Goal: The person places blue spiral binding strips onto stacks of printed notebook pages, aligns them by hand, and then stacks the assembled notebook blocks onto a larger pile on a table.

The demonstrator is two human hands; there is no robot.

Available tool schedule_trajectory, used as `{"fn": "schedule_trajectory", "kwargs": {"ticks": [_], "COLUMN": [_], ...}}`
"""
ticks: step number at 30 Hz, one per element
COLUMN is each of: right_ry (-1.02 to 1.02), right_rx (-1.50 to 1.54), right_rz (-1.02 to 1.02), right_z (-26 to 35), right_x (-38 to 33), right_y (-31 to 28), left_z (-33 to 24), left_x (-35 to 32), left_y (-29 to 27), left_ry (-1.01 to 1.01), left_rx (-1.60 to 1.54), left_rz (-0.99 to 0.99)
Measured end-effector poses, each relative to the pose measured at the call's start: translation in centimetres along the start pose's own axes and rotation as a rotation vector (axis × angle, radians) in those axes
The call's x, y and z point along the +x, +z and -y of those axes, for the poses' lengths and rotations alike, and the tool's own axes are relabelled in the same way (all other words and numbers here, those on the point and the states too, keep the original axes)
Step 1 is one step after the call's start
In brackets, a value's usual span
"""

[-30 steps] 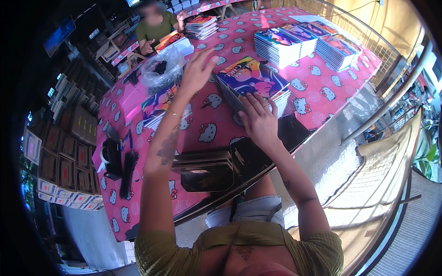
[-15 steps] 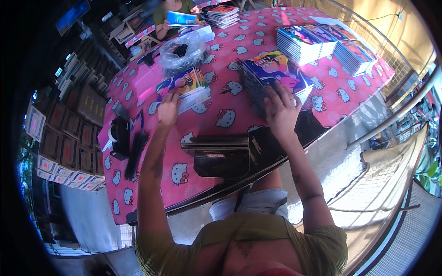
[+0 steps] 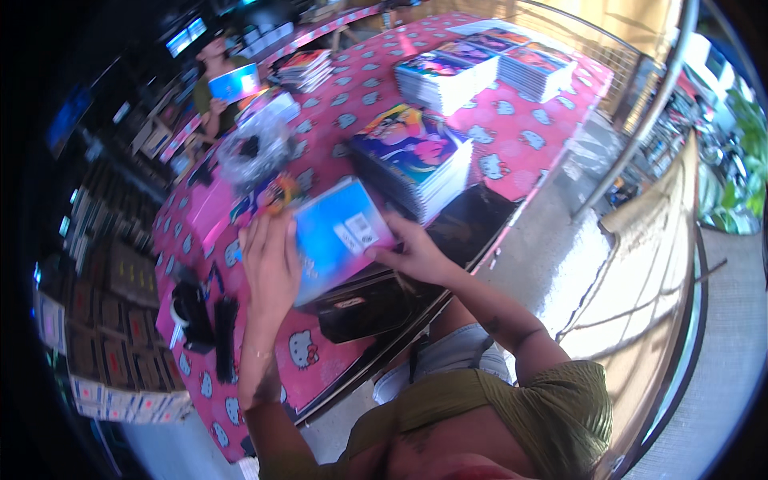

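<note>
A notebook (image 3: 330,236) with a blue-to-pink cover and a white barcode label is tilted above the table's near part. My right hand (image 3: 418,254) pinches its right edge between thumb and fingers. At the notebook's left edge is my left hand (image 3: 272,254), its fingers stretched out beside the small colourful pile of notebooks (image 3: 276,192). Whether the left fingertips press on that pile, I cannot tell. Just beyond my right hand stands a taller stack of spiral notebooks (image 3: 416,152) with purple, pink and yellow covers.
More notebook stacks (image 3: 448,76) stand at the far right of the pink patterned table (image 3: 492,132). A clear plastic bag (image 3: 256,152), a tape dispenser (image 3: 192,316) and a black box-like object (image 3: 364,312) lie around. Across the table, a person (image 3: 214,96) holds a blue notebook.
My right hand has left the tall stack and now holds a blue-backed notebook nearer to me. My left hand has come closer, to its left edge. The view has swung rightward.
</note>
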State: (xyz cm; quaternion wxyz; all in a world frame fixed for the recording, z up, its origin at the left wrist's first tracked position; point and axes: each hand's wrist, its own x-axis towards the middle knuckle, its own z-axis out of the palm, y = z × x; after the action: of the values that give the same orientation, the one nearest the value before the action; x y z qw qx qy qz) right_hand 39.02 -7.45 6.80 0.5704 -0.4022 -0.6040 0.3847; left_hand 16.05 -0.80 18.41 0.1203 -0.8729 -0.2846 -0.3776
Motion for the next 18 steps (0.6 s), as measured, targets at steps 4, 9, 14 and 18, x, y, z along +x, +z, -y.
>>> {"fn": "schedule_trajectory", "kwargs": {"ticks": [4,9,14,18], "right_ry": [-0.095,-0.161,-0.082,-0.220], "right_rx": [-0.059,-0.087,-0.159,-0.185], "right_rz": [-0.102,-0.200,-0.166,-0.180], "right_z": [-1.7,-2.7,-2.3,-3.0], "right_x": [-3.7,-4.4,-5.4,-5.2], "right_y": [1.0,1.9,1.3,3.1], "left_z": [-3.2,-4.8,-4.8,-1.8], "left_x": [0.8,1.3,0.2,-4.2], "left_y": [-1.0,-1.6,-0.4,-0.2], "left_ry": [0.073,0.125,0.178,0.215], "left_rx": [-0.128,-0.127,-0.134,0.029], "left_rz": [0.203,0.203,0.238,0.201]}}
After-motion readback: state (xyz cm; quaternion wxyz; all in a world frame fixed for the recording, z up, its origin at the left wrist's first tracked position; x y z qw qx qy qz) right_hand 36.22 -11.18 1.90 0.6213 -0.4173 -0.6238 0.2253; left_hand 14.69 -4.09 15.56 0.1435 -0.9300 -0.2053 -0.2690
